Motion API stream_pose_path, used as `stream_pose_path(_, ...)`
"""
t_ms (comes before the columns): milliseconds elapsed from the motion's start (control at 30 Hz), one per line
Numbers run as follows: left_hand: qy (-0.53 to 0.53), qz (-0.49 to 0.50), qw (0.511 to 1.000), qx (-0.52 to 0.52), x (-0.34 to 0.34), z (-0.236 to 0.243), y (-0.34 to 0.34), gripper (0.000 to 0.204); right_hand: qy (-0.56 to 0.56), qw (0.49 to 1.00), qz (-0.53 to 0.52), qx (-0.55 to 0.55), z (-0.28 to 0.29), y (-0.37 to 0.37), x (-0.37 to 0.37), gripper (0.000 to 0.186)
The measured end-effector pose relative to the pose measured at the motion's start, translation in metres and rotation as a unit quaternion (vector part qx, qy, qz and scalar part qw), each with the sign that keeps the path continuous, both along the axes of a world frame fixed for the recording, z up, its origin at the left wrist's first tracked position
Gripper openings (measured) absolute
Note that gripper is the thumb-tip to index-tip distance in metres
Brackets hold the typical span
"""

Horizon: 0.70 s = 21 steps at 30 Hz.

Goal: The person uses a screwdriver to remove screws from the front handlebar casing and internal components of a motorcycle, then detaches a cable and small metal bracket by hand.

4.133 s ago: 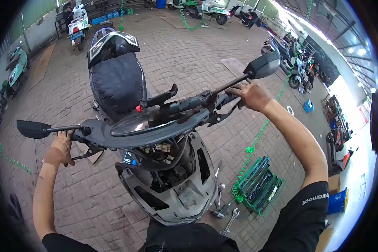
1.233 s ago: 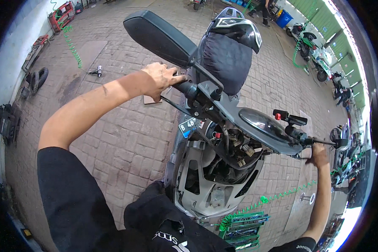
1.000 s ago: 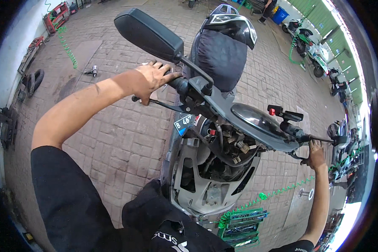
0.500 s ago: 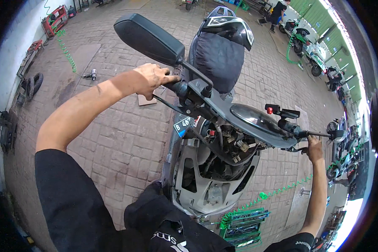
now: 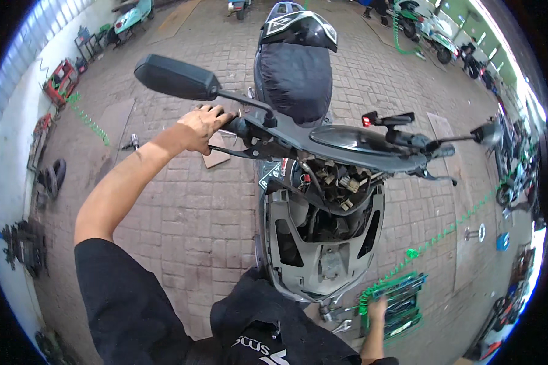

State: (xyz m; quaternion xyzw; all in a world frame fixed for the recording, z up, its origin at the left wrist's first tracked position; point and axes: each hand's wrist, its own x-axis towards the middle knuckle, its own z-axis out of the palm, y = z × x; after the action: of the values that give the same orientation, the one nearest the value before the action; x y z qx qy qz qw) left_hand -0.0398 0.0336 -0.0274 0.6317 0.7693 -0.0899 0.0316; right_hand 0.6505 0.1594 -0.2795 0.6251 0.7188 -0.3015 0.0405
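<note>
Right in front of the person stands a scooter (image 5: 313, 149), its nose toward them and its front open: a pale grey front panel (image 5: 301, 281) with dark cut-outs, and above it a tangle of wiring with cream connectors (image 5: 349, 184). The dark handlebar carries a glossy smoked instrument cover (image 5: 350, 139), a phone holder (image 5: 391, 119) with a red knob, a left mirror (image 5: 176, 77) and a right mirror (image 5: 486, 133). The seat (image 5: 296, 82) wears creased black cloth; behind it sits a black-and-white piece (image 5: 301, 29), maybe a helmet, though from here I can't be sure.

The left hand (image 5: 202, 126) is curled over the end of the left handlebar grip (image 5: 232, 124), gripping it, thumb low beside the brake lever (image 5: 236, 153). The right hand (image 5: 377, 308) is well away from the bars, down at the green toolbox (image 5: 418, 321) on the floor at the person's right; I can't tell whether its fingers are closed on anything. A wrench (image 5: 342, 326) lies near the toolbox, and a green coiled hose (image 5: 411, 253) trails across the brick paving (image 5: 182, 255).

As for writing, a small plate (image 5: 270, 175) on the scooter bears pale characters, partly covered, and the black shirt (image 5: 252, 322) shows white lettering.
</note>
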Motion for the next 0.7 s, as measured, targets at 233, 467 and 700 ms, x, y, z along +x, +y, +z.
stream_pose_path(233, 0.031, 0.017, 0.999, -0.005, 0.013, 0.016, 0.004, 0.097, 0.063, 0.972, -0.178, -0.142, -0.186, -0.325, 0.163, 0.027)
stream_pose_path(467, 0.1, -0.074, 0.963, 0.239, -0.011, -0.055, -0.018, 0.091, 0.121, 0.935, -0.332, -0.027, -0.163, -0.329, 0.158, 0.035)
stream_pose_path(700, 0.002, 0.198, 0.966, 0.167, 0.165, -0.261, -0.152, 0.092, 0.15, 0.916, -0.367, -0.065, -0.042, -0.267, 0.117, 0.043)
